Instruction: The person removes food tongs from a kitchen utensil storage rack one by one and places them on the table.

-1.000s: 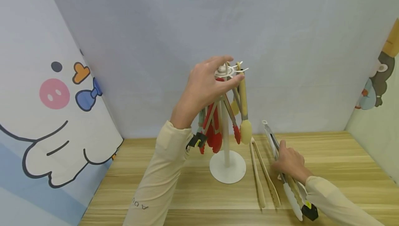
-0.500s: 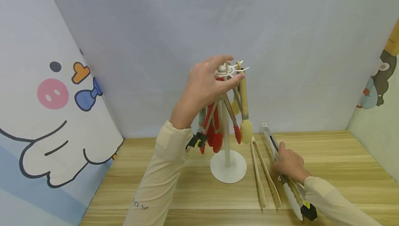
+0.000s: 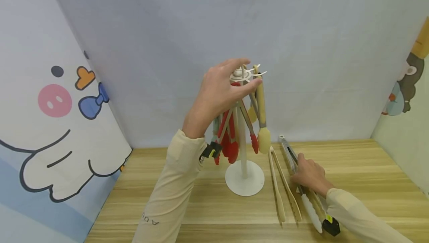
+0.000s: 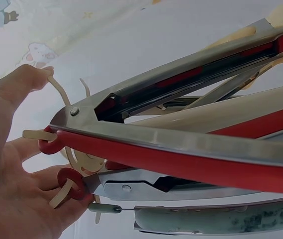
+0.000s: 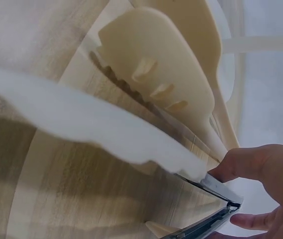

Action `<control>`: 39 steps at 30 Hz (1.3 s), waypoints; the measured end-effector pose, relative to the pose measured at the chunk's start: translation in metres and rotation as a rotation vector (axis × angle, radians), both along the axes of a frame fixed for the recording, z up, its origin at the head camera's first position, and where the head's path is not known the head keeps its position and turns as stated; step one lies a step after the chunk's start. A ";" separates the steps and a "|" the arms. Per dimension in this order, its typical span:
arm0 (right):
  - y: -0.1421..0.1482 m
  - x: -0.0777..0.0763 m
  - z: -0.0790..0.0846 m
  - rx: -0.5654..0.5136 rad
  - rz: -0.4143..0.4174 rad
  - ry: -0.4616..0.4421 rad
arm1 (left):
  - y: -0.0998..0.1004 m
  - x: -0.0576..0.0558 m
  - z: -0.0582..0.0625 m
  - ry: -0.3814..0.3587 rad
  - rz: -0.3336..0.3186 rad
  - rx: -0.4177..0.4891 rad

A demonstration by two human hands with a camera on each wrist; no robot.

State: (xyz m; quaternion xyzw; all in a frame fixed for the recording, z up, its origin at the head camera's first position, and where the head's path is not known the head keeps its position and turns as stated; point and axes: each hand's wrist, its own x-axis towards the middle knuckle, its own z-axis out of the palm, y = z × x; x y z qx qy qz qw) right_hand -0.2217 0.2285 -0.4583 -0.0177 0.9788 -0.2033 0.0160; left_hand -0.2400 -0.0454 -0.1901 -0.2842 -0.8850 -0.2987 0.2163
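My left hand (image 3: 218, 90) is at the top of a white hanging rack (image 3: 244, 183), thumb and fingers spread around its hooks. In the left wrist view the thumb touches one hook's end while the other fingers are behind red-handled tongs (image 4: 181, 157) and green-handled tongs (image 4: 216, 216). Yellow tongs (image 3: 264, 138) hang on the rack's right side. Low at the right, my right hand (image 3: 309, 174) grips metal tongs with white scalloped tips (image 3: 311, 213), lying slantwise close to the tabletop. The right wrist view has its thumb on the metal handle and the fingers on the other side.
Beige tongs (image 3: 277, 194) lie spread on the wooden table (image 3: 201, 213) between the rack and my right hand. Another beige tip (image 3: 316, 202) shows beneath the right wrist. A grey cloth wall (image 3: 311, 49) stands behind, with printed cartoon panels on both sides.
The white-tipped tongs have shifted slightly, their handle end nearer and to the left, with the right hand moving a little along. The left hand has stayed on the rack.
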 end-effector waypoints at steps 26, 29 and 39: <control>0.001 0.008 0.011 -0.039 0.000 -0.023 | 0.001 0.004 0.002 -0.002 0.016 -0.014; 0.001 0.007 0.014 -0.050 0.003 -0.030 | 0.001 0.004 0.002 0.000 0.013 -0.013; 0.000 0.005 0.019 -0.086 0.020 0.015 | 0.000 0.002 0.002 -0.021 0.005 -0.006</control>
